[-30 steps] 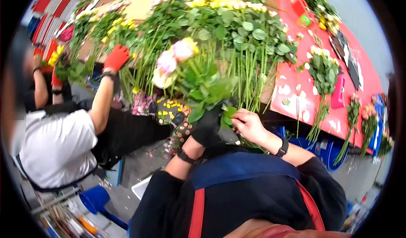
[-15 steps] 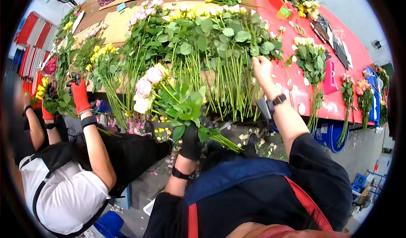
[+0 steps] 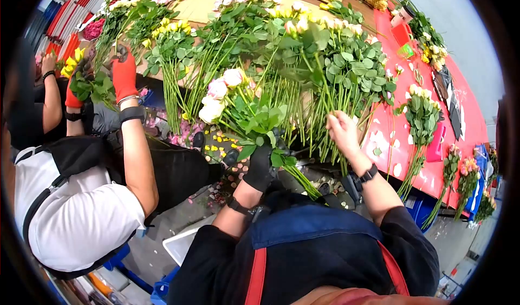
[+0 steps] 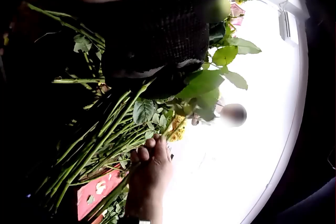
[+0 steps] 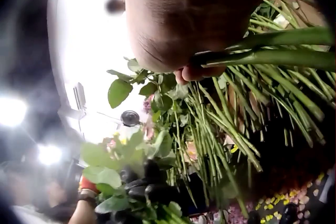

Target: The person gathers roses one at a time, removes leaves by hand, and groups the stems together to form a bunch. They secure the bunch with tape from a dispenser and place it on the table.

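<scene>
My left hand [image 3: 261, 167], in a black glove, grips a bunch of roses [image 3: 218, 89] by the stems. Its pink and cream blooms point up and left, and cut stem ends slant out below the glove. To the right, my bare right hand [image 3: 342, 131] holds rose stems [image 3: 326, 91], their pinkish blooms [image 3: 297, 27] tilted up over the laid-out roses. Two thick green stems [image 5: 283, 48] run out of that hand in the right wrist view. The glove [image 4: 157, 40] fills the top of the left wrist view, with the right hand below it.
Rows of roses [image 3: 249, 34] lie on the table, stems toward me. A red sheet [image 3: 379, 142] at right bears another rose bunch [image 3: 422, 115]. At left, a person in a white shirt [image 3: 81, 213] handles flowers with red gloves [image 3: 124, 75]. Petals [image 3: 216, 142] litter the floor.
My right hand left the leaves by the glove, reached to the roses on the table, and has drawn back slightly, holding stems. My left hand keeps its bunch.
</scene>
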The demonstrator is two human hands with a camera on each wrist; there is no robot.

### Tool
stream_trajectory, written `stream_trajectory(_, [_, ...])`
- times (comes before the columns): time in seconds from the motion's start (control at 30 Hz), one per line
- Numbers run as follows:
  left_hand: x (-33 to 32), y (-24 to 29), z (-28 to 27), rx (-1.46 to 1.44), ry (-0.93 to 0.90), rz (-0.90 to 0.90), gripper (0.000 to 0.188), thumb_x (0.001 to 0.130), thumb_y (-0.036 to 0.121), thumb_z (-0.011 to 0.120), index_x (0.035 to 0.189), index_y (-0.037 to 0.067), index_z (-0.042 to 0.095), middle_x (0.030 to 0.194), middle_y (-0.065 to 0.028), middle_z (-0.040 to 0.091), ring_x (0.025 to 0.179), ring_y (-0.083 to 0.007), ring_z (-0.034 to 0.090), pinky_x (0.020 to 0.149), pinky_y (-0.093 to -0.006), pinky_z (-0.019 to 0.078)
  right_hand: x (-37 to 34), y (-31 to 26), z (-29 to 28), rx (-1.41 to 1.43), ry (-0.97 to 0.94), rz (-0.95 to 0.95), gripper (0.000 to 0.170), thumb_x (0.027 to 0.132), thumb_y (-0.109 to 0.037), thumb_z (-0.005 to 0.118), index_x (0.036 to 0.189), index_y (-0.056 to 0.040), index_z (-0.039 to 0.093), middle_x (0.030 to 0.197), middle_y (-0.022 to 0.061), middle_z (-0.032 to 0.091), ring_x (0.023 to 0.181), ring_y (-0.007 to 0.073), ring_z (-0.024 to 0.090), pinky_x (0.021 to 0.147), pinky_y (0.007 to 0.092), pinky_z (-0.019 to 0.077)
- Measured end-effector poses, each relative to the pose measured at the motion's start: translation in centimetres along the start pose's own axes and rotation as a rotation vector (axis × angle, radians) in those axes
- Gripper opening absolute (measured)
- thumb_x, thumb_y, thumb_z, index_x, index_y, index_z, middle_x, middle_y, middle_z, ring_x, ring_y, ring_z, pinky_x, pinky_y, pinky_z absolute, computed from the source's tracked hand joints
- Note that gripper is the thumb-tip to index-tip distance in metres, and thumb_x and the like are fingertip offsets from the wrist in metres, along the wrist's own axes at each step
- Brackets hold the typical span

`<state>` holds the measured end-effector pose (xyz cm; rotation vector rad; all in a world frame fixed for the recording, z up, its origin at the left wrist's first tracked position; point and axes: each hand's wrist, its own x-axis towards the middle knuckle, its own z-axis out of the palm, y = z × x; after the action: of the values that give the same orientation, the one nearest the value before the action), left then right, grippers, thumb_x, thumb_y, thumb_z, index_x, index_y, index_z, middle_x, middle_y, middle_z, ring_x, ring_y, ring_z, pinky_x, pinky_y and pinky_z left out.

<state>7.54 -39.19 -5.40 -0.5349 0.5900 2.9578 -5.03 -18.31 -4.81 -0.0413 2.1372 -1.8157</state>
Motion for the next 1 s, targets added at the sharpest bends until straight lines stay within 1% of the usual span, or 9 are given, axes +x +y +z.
stream_trajectory(0.3, [-0.4,-0.5,-1.0,-0.146,-0.221,-0.029,0.024,0.091,0.019,0.059,0.114,0.012,0.053,0.09,-0.0023,0.057,0.085,-0.0172,0.057,0.08,-0.0369,0.0507,-7.1,-3.0,-1.0,-0.063,-0.123,-0.023,0.015,0.096,-0.012,0.05,0.101,-0.0007,0.058,0.071,0.0011,0.06,0.049,0.004,0.046,0.044,0.0181,0.0383])
stream_trajectory(0.43, [-0.3,-3.8,-0.3,0.118,0.011,-0.067,0.032,0.093,0.022,0.058,0.122,0.009,0.053,0.101,-0.0045,0.061,0.089,-0.018,0.06,0.079,-0.0334,0.0511,-11.8,-1.8,-1.6,0.008,-0.294,0.089,0.012,0.093,-0.007,0.055,0.101,-0.0003,0.06,0.073,0.0018,0.063,0.053,0.0033,0.051,0.047,0.0182,0.0414])
stream_trajectory(0.5, [-0.3,-5.8,0.3,0.603,-0.147,0.234,0.031,0.093,0.022,0.058,0.12,0.007,0.054,0.105,-0.0049,0.061,0.091,-0.0178,0.061,0.081,-0.0323,0.0512,-12.8,-1.0,-2.7,-0.128,-0.361,0.003,0.009,0.092,-0.006,0.056,0.095,0.0011,0.062,0.078,0.0031,0.062,0.053,0.0056,0.053,0.048,0.0197,0.0427])
stream_trajectory(0.57, [-0.2,-7.9,2.3,0.054,-0.055,-0.061,0.03,0.091,0.018,0.059,0.118,0.005,0.055,0.112,-0.0068,0.061,0.097,-0.0173,0.06,0.084,-0.031,0.0503,-13.4,-0.7,-4.6,-0.218,-0.378,-0.166,0.011,0.09,-0.003,0.056,0.096,0.0028,0.063,0.082,0.0064,0.059,0.056,0.0085,0.056,0.05,0.0231,0.0452])
stream_trajectory(0.67, [-0.5,-10.8,6.1,0.133,-0.149,-0.172,0.031,0.091,0.017,0.059,0.118,0.004,0.054,0.114,-0.0066,0.06,0.101,-0.0159,0.059,0.085,-0.0311,0.0495,-15.4,-0.6,-8.3,-0.218,-0.246,-0.244,0.014,0.09,-0.001,0.055,0.101,0.0028,0.063,0.081,0.0064,0.058,0.057,0.0084,0.057,0.05,0.0237,0.0461])
stream_trajectory(0.83, [-1.7,-20.7,12.1,0.283,-0.157,-0.204,0.03,0.095,0.016,0.052,0.123,0.003,0.052,0.115,-0.0051,0.059,0.104,-0.0142,0.057,0.091,-0.0285,0.0461,-19.1,1.1,-18.2,-0.582,-0.258,-0.407,0.029,0.088,-0.016,0.059,0.113,-0.001,0.059,0.079,0.0161,0.054,0.072,0.0342,0.057,0.065,0.0391,0.0481])
stream_trajectory(0.93, [-3.1,-26.6,17.5,0.547,-0.181,-0.206,0.032,0.097,0.019,0.049,0.125,0.002,0.051,0.117,-0.0062,0.059,0.104,-0.0145,0.057,0.091,-0.0286,0.0465,-21.9,1.6,-24.9,-0.687,-0.282,-0.434,0.034,0.09,-0.016,0.056,0.119,0.0012,0.053,0.08,0.0148,0.05,0.072,0.0341,0.055,0.063,0.0408,0.0463])
stream_trajectory(0.97, [-1.4,-30.2,15.6,0.2,-0.089,-0.336,0.033,0.097,0.019,0.049,0.125,0.002,0.051,0.118,-0.0071,0.059,0.104,-0.0144,0.058,0.09,-0.0284,0.0475,-22.9,2.1,-27.2,-0.76,-0.281,-0.411,0.036,0.09,-0.017,0.056,0.12,0.0005,0.052,0.081,0.0156,0.049,0.071,0.0348,0.055,0.063,0.0413,0.0465])
stream_trajectory(1.0, [-2.5,-31.1,20.4,0.213,-0.229,-0.354,0.036,0.093,0.028,0.057,0.119,0.003,0.055,0.112,-0.0056,0.061,0.101,-0.0159,0.059,0.087,-0.0293,0.05,-24.1,1.6,-29.4,-0.861,-0.261,-0.326,0.041,0.088,-0.024,0.06,0.121,-0.0006,0.052,0.088,0.0151,0.052,0.077,0.0344,0.056,0.068,0.0408,0.0477])
